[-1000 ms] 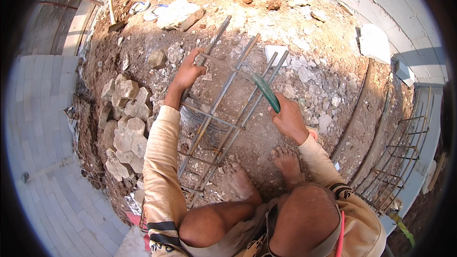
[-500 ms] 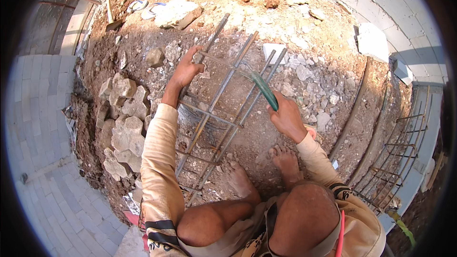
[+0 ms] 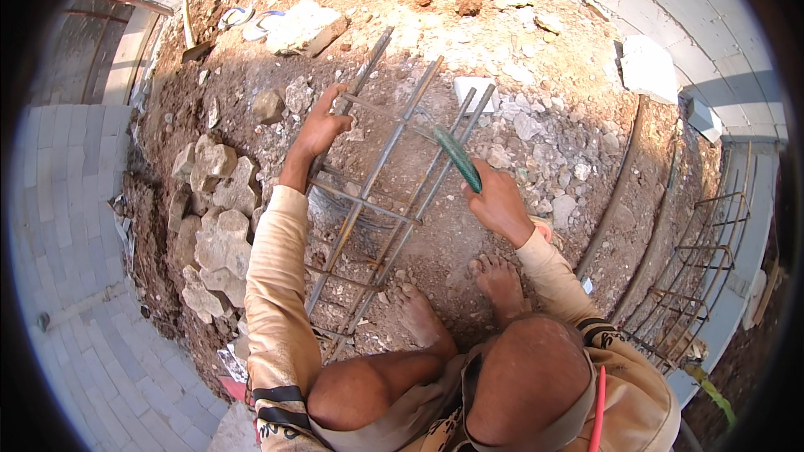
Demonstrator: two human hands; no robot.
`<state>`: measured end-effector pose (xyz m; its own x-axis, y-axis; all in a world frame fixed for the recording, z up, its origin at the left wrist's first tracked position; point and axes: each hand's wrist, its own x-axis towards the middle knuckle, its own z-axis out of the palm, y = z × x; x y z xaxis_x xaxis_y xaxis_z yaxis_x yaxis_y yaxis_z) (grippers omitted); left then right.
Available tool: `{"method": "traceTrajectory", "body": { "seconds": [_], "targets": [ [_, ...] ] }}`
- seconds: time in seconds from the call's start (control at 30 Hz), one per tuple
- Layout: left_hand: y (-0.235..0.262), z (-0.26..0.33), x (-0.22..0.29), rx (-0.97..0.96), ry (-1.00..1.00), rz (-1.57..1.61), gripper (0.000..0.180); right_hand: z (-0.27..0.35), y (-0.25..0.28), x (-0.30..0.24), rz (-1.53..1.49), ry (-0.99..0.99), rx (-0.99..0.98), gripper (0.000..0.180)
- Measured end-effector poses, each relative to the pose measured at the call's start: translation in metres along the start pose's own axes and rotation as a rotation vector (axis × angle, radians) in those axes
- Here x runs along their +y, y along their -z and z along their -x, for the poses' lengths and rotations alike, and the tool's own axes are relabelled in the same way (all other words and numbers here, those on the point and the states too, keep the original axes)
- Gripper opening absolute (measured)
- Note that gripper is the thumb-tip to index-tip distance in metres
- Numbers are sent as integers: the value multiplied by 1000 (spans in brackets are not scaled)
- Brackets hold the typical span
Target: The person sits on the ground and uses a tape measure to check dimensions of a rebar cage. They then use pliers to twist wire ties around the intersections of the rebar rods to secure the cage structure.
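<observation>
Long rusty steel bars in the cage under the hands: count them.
4 long rusty steel bars: leftmost under the left hand, one in the middle, two close together beside the right hand. Others may be hidden.

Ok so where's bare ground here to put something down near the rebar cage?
Bare dirt lies between the rebar cage and the curved bar, just beyond the right hand. The paved strip is open too. By the left hand, the rock pile crowds things.

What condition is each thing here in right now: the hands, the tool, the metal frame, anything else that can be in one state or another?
Left hand: closed around a bar of the frame.
Right hand: gripping the tool's handle.
Green-handled tool: held tilted, tip at the frame.
Rebar cage: rusty, lying flat on the dirt.
Second rebar cage: lying at the right, untouched.
</observation>
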<state>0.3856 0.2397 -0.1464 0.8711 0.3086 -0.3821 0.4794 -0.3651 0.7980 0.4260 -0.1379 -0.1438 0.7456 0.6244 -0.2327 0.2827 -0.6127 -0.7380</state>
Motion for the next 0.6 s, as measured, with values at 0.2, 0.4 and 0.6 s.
{"method": "traceTrajectory", "body": {
  "seconds": [0.2,0.4,0.6],
  "targets": [
    [-1,-1,-3,10,-7,2,82,1,-7,5,18,0,24,43],
    [-5,2,2,47,-21,115,67,1,-9,3,2,-54,10,34],
    [-5,5,6,21,-23,128,60,4,-12,1,-41,-30,55,28]
  ]
}}
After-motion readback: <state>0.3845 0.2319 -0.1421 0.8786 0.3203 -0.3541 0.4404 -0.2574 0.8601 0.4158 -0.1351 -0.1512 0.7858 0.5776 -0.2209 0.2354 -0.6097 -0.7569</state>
